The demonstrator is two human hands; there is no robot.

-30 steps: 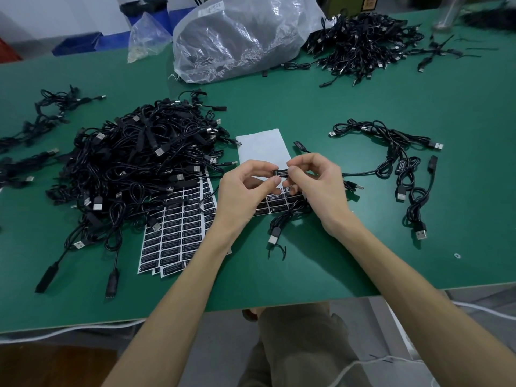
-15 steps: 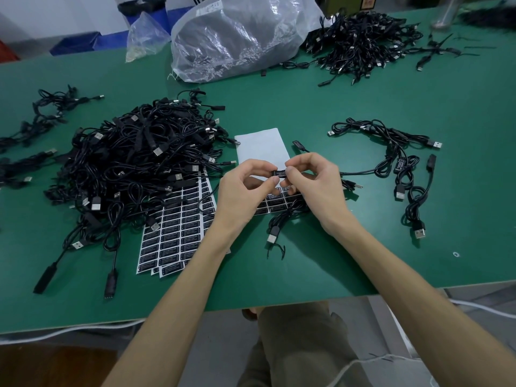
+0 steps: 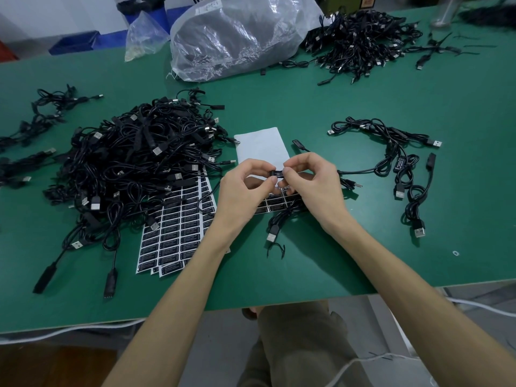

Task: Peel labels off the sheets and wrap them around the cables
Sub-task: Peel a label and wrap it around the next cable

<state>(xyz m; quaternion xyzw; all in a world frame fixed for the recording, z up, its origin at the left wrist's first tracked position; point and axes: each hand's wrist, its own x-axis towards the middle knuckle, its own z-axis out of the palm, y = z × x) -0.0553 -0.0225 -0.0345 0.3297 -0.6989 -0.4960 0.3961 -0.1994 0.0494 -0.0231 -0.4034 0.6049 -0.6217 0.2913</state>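
Note:
My left hand [image 3: 245,191] and my right hand [image 3: 312,182] meet above the table's middle and pinch a short black piece of one black cable [image 3: 277,173] between thumbs and forefingers. A black label appears to lie around that piece. The cable's loose coil and USB plug [image 3: 272,236] hang onto the table below my hands. Sheets of black labels [image 3: 173,230] lie fanned out to the left of my left wrist, and a partly emptied white sheet [image 3: 262,146] lies behind my hands.
A big heap of black cables [image 3: 134,163] covers the green table [image 3: 363,247] at left. A few cables [image 3: 402,169] lie at right. A clear plastic bag [image 3: 237,37] and another cable heap [image 3: 360,40] sit at the back.
My fingers have shifted slightly on the cable piece; the hands stay in the same place.

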